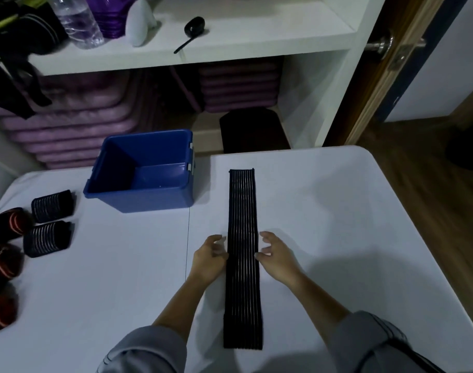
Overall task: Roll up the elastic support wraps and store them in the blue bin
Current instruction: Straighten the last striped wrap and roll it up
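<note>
On the table (337,211) before me, the wrap (243,238) lies flat and fully unrolled. Its long axis runs straight away from me, one short end near my body and the other pointing at the table's far edge. My left hand (209,258) and right hand (277,258) flank it about midway, fingers (267,237) loosely curled and gripping nothing. Whether they brush its edges I cannot tell. The bin (138,200) stands off to the far left, apart from the wrap, and looks empty. I judge rolling not yet begun — next I must take up one short end, likely the near one, and turn it over tightly, edges kept square.
</note>
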Demonstrator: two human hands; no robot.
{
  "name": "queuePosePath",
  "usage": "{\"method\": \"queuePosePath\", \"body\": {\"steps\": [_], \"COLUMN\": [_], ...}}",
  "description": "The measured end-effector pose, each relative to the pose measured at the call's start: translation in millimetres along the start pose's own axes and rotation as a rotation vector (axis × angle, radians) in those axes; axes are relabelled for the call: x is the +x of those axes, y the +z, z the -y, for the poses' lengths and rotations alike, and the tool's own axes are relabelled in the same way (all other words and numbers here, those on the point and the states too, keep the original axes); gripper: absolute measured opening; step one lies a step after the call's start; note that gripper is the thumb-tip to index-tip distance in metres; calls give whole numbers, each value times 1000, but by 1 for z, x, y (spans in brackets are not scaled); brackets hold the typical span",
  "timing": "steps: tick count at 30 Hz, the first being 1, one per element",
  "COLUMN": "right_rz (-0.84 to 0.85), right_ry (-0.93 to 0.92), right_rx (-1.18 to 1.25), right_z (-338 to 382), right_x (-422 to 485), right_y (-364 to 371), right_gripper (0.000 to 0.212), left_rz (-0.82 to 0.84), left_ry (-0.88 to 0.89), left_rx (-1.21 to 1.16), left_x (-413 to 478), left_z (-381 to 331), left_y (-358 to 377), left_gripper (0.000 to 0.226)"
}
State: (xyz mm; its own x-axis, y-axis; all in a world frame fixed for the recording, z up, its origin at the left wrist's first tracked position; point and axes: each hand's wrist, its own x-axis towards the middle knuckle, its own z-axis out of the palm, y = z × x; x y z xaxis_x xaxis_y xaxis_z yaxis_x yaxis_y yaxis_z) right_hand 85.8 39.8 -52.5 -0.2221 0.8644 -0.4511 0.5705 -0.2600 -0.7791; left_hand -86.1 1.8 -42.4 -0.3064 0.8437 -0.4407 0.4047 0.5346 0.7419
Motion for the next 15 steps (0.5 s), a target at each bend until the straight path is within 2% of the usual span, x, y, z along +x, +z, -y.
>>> {"method": "queuePosePath", "body": {"steps": [5, 8, 12, 15], "right_rz": [54, 38, -2, 75], "right_ry": [-18, -50, -72, -192], "right_rx": [-76, -102, -100, -209], "right_z": [-18, -21, -30, -41], "right_x": [-21, -32, -51, -74], "right_y": [13, 19, 22, 30], "right_gripper": [43, 45, 50, 56], "left_rz": [101, 163, 166, 173], "left_ry": [-52, -13, 118, 300], "left_rx": [40, 48, 130, 257], "left_x": [-21, -31, -46, -64], "left_z": [25, 30, 34, 46], "left_y": [-2, 1, -3, -4], "left_gripper": [42, 41, 41, 42]}}
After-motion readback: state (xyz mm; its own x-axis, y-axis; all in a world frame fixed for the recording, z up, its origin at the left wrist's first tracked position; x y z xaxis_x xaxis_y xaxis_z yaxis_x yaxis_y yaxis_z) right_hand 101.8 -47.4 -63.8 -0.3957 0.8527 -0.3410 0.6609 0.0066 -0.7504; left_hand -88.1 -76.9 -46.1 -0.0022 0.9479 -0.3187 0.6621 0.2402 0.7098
